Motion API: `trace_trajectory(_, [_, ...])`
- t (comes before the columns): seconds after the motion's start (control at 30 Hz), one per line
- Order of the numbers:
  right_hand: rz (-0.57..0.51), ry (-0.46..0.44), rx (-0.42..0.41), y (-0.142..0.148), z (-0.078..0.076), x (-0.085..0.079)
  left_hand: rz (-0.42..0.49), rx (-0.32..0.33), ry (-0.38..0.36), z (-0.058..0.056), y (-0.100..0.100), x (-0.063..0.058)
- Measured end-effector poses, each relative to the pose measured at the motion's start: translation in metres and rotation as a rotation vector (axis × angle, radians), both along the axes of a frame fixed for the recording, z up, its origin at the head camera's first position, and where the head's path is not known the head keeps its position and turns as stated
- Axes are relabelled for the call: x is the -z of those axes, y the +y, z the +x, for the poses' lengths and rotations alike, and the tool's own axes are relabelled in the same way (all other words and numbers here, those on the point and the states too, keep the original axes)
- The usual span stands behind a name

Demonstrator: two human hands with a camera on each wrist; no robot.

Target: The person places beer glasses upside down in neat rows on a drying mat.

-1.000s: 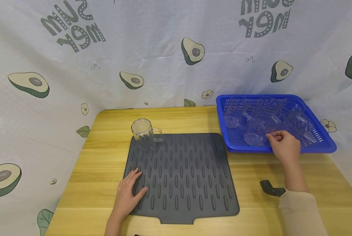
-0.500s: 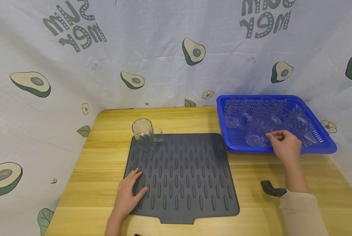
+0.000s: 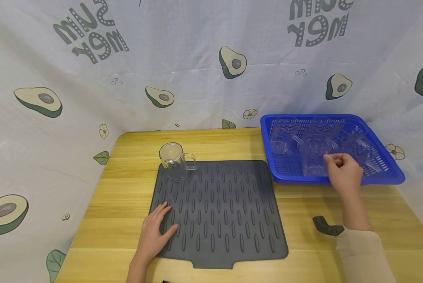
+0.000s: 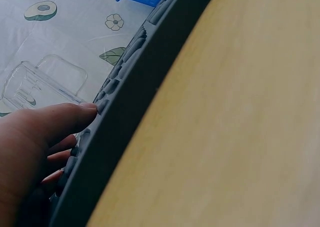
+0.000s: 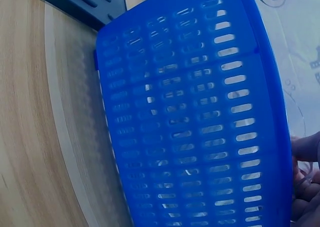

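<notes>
My right hand (image 3: 345, 175) reaches over the front rim of the blue basket (image 3: 301, 179) and pinches the handle of a clear glass mug (image 3: 311, 160). That mug stands nearly vertical inside the basket, at its front. In the right wrist view only some fingers (image 5: 306, 199) show past the basket's wall. My left hand (image 3: 154, 235) rests on the left edge of the dark grey ribbed mat (image 3: 218, 212), fingers spread. Its thumb lies on the ribs in the left wrist view. Another glass mug (image 3: 174, 162) sits upside down on the mat's far left corner, handle to the right.
Several more clear glass mugs (image 3: 356, 145) lie crowded in the basket behind and right of the held one. A dark curved piece (image 3: 326, 227) projects by the right sleeve (image 3: 361, 251). A printed curtain (image 3: 197, 70) hangs behind the wooden table (image 3: 101, 220).
The mug in my right hand has swung from a tilt to more upright, its lower end shifting right. My right hand has moved very slightly to the right. My left hand stays put.
</notes>
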State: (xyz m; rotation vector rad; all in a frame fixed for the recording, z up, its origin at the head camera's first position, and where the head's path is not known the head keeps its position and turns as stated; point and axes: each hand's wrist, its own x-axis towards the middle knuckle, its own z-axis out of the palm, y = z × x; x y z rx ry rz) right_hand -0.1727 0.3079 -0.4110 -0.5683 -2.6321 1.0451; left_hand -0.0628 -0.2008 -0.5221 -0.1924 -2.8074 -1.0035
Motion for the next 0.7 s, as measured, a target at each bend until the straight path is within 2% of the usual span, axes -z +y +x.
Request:
trace_trajectory(0.43, [-0.092, 0.100, 0.051, -0.007, -0.002, 0.002, 0.017, -0.005, -0.025, 0.001, 0.000, -0.001])
trace_trajectory(0.7, [-0.170, 0.212, 0.076, -0.015, -0.004, 0.001, -0.002, -0.001, -0.010, 0.000, 0.000, 0.000])
